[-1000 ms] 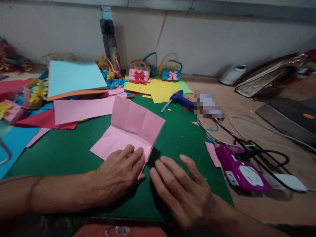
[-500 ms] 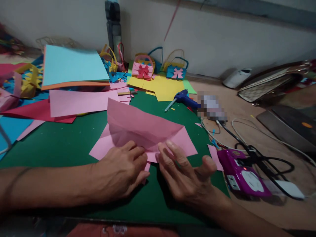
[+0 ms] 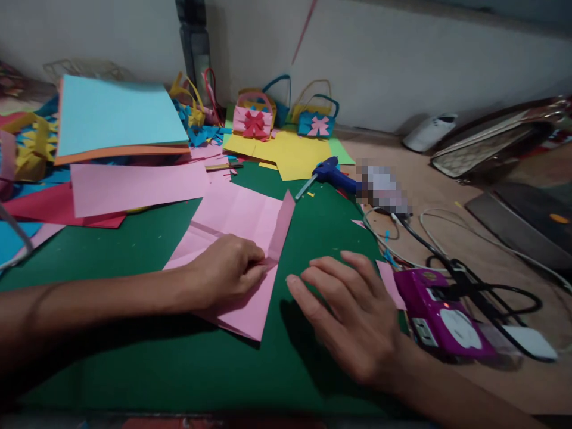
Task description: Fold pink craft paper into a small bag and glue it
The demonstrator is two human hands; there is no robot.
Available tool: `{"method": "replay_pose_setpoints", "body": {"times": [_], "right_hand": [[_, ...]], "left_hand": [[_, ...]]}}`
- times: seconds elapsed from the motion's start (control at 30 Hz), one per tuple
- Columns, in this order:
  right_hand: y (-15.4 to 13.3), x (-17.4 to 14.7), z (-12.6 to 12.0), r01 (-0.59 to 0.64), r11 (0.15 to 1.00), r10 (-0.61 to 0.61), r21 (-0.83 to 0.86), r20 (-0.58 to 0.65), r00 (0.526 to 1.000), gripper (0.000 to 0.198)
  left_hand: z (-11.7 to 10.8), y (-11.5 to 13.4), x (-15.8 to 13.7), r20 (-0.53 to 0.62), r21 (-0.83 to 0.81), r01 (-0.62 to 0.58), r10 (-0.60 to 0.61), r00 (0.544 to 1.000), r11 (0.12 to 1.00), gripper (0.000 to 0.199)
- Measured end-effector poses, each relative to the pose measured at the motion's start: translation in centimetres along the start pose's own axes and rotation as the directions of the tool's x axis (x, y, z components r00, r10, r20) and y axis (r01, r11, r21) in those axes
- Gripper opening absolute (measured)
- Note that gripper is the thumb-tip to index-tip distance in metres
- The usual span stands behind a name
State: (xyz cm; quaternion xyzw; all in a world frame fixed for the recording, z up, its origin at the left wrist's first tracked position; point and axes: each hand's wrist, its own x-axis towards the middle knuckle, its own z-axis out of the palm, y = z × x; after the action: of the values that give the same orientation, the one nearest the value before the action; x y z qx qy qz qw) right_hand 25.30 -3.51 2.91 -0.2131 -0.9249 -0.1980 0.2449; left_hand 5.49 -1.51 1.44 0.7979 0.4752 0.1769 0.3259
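Observation:
A creased sheet of pink paper (image 3: 241, 208) lies on the green board (image 3: 147, 363), its right edge folded up along a crease. My left hand (image 3: 226, 271) rests across its middle, thumb and fingers pinched on the paper near that folded edge. Part of the sheet is hidden under my left hand and forearm. To the right, apart from the paper, my right hand (image 3: 351, 316) hovers over the board with its fingers spread and nothing in them.
At the back left lies a stack of light blue paper (image 3: 120, 116) beside a pink strip (image 3: 138, 190). Small paper bags (image 3: 254, 122) stand on yellow paper (image 3: 299, 155). A blue glue gun (image 3: 333, 173) lies right of them. A purple power socket (image 3: 442, 316) with cables sits at right.
The pink sheet has been turned, and its raised far flap now lies lower, with a fold standing at the right. My right hand has let go and moved right.

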Motion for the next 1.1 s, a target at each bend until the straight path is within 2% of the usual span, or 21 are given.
{"method": "replay_pose_setpoints", "body": {"times": [0.17, 0.3, 0.53, 0.7, 0.8, 1.1], "right_hand": [[-1.1, -0.5, 1.5, -0.155, 0.974, 0.107, 0.165, 0.27, 0.957, 0.032], [-1.6, -0.5, 1.9, -0.215, 0.964, 0.145, 0.157, 0.365, 0.92, 0.032], [-1.7, -0.7, 1.7, -0.301, 0.946, 0.237, 0.118, 0.382, 0.893, 0.035], [-1.7, -1.0, 1.9, -0.264, 0.956, 0.209, 0.132, 0.327, 0.922, 0.035], [-1.7, -1.2, 2.0, -0.254, 0.959, 0.207, 0.129, 0.3, 0.931, 0.035], [-1.8, -1.1, 1.9, -0.245, 0.963, 0.197, 0.115, 0.323, 0.926, 0.03]], "left_hand": [[-0.3, 0.1, 0.4, 0.037, -0.062, 0.097, -0.095, 0.995, 0.993, 0.03], [-0.3, 0.0, 0.7, 0.038, -0.044, 0.137, -0.135, 0.99, 0.99, 0.029], [-0.7, 0.0, 1.6, 0.154, -0.104, 0.28, -0.262, 0.953, 0.954, 0.027], [-0.9, 0.4, 1.7, 0.238, -0.212, 0.337, -0.286, 0.928, 0.917, 0.026], [-0.9, 0.6, 1.6, 0.259, -0.245, 0.344, -0.281, 0.924, 0.906, 0.026], [-1.1, 0.9, 1.5, 0.275, -0.286, 0.368, -0.292, 0.916, 0.885, 0.028]]}}
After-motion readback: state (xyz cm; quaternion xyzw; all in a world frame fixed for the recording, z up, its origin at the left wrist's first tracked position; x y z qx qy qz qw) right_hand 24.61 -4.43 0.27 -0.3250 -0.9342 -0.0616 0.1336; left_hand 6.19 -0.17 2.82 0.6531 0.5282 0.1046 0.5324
